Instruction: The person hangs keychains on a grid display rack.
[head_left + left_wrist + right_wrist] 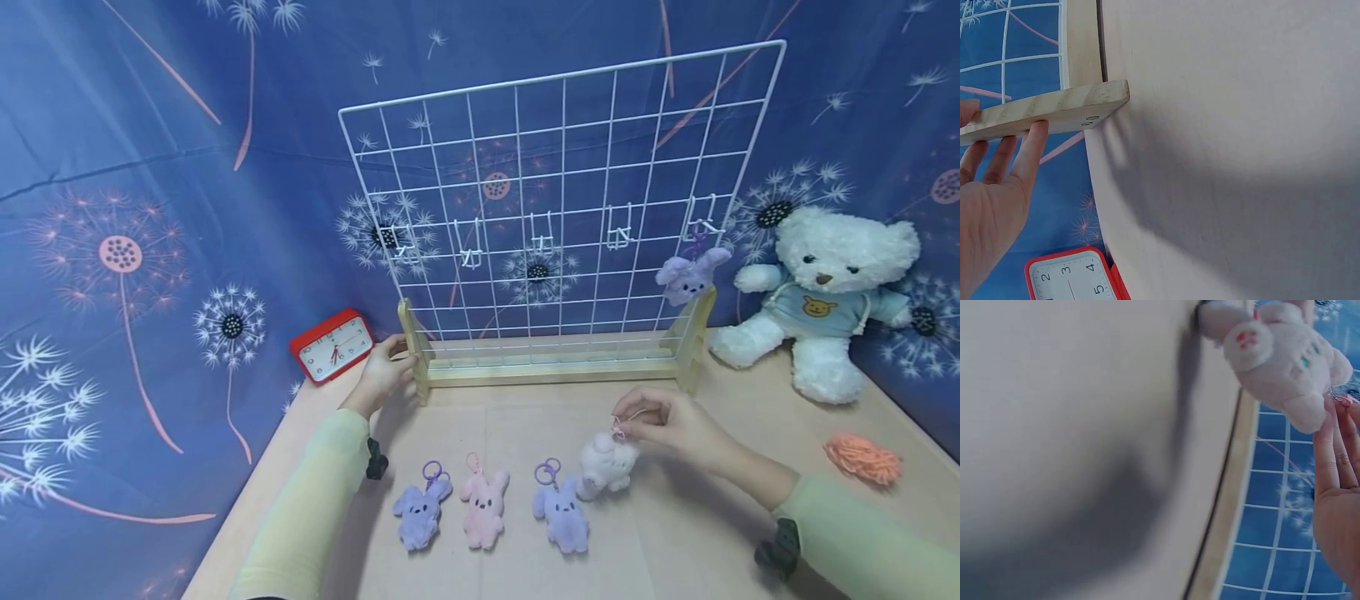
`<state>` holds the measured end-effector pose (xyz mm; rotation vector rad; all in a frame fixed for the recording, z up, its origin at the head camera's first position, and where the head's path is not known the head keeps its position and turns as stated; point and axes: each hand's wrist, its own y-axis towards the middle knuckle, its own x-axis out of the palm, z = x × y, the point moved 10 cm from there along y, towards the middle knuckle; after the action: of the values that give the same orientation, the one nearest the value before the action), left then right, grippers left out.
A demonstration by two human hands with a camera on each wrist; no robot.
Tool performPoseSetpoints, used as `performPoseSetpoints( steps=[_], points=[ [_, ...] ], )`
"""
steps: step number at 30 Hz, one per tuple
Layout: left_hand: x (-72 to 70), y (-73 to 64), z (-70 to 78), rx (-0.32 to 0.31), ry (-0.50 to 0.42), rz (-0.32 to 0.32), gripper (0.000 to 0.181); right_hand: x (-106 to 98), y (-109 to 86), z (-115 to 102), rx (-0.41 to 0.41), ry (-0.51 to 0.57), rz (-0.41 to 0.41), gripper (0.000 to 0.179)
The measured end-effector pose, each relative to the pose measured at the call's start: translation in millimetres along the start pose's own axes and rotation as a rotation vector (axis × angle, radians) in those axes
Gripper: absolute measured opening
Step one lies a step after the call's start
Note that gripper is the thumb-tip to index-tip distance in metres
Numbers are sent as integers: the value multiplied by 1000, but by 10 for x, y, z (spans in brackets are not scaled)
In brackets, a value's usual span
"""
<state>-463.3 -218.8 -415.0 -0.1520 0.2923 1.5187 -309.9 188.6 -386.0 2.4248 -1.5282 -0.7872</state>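
Note:
My right hand (670,423) pinches the pink ring of a white plush keychain (606,463), which hangs from the fingertips above the table. In the right wrist view, the white plush (1288,362) shows a round paw-print patch. My left hand (384,373) grips the left wooden foot (415,354) of a white wire grid rack (562,175); the left wrist view shows fingers on one side of the foot (1054,112) and the thumb on the other. On the table lie a purple plush keychain (418,515), a pink one (483,510) and another purple one (564,515).
Several white hooks, one being a hook (542,242) near the middle, hang on the grid. A purple plush keychain (688,275) hangs from the rightmost. A red clock (332,346) stands left, a white teddy bear (825,292) sits right, and orange yarn (862,458) lies before it.

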Motion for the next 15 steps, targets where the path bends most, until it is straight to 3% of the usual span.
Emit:
performPoseSetpoints(
  steps=[5, 15],
  points=[
    [-6, -1, -13, -11, -3, 1, 51, -151, 125, -157, -51, -17, 57, 22],
    [-14, 6, -23, -9, 1, 0, 49, -525, 430, -452, -37, -74, 170, 19]
  ],
)
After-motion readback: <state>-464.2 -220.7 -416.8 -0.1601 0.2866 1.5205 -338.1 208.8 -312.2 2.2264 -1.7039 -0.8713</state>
